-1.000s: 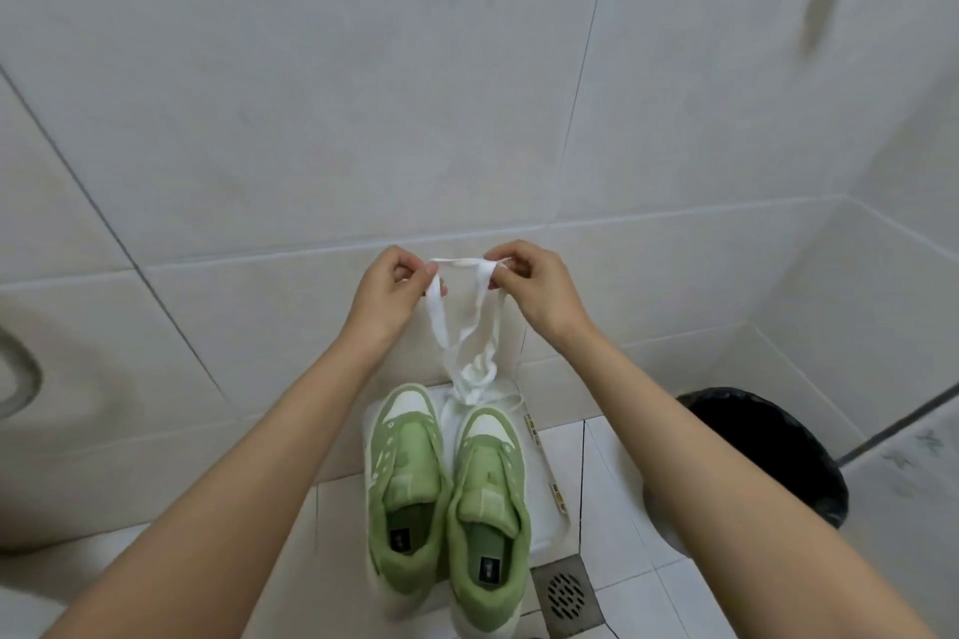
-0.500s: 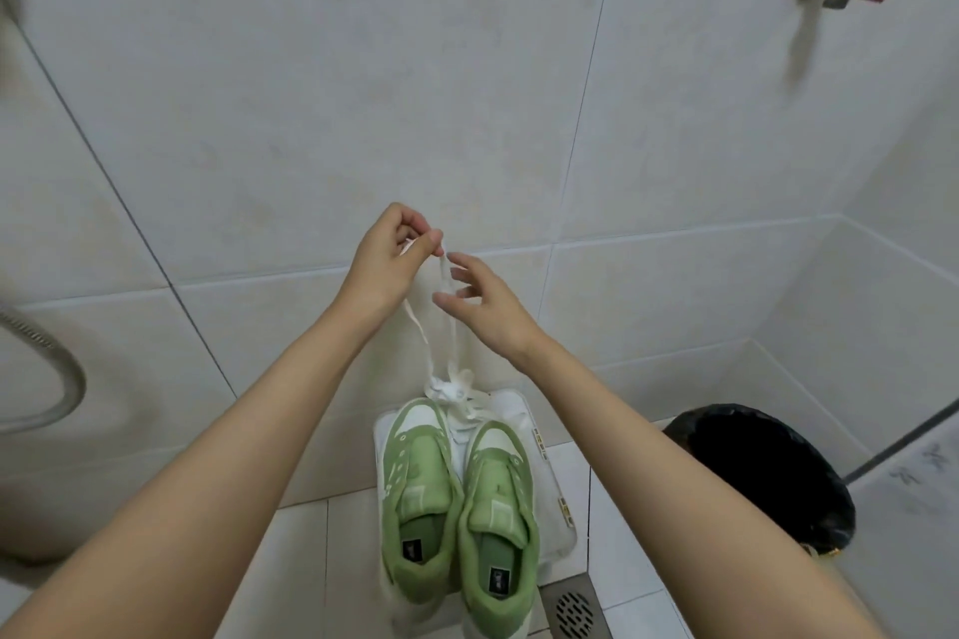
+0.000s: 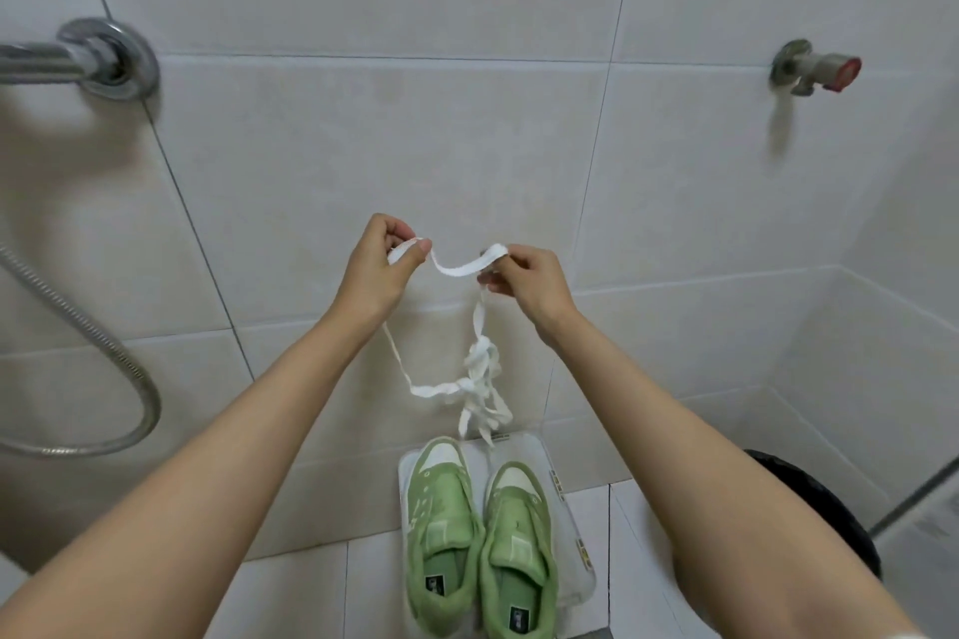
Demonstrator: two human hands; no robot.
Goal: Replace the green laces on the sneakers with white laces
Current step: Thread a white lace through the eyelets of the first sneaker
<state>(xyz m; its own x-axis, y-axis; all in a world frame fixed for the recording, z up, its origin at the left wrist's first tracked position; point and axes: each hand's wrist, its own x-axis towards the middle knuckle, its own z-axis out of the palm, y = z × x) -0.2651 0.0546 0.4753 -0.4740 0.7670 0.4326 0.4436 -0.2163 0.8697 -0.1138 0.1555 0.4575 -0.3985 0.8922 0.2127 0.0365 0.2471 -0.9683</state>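
In front of the tiled wall [image 3: 363,145], both hands are raised side by side, near each other but not touching. The left hand [image 3: 381,270] pinches one part of the white lace [image 3: 456,271] between thumb and curled fingers. The right hand [image 3: 529,283] pinches it a little further along. A short sagging span bridges the gap between them.

Below the hands, a strand drops from each and the two meet in a loose knot [image 3: 480,374] hanging free in the air. Its lowest ends dangle just over the far edge of the tray [image 3: 568,498].

Two green sneakers [image 3: 441,524] sit in that tray on the floor, side by side and touching, toes toward the wall. The tray's far edge lies close to the wall's foot.

The hose [image 3: 78,327] loops down at the left and the tap [image 3: 814,73] juts out high at the right. Both are well apart from the hands, with bare tile between. A dark bin [image 3: 809,509] stands at the right, partly hidden by the right forearm, near the tray but apart from it.
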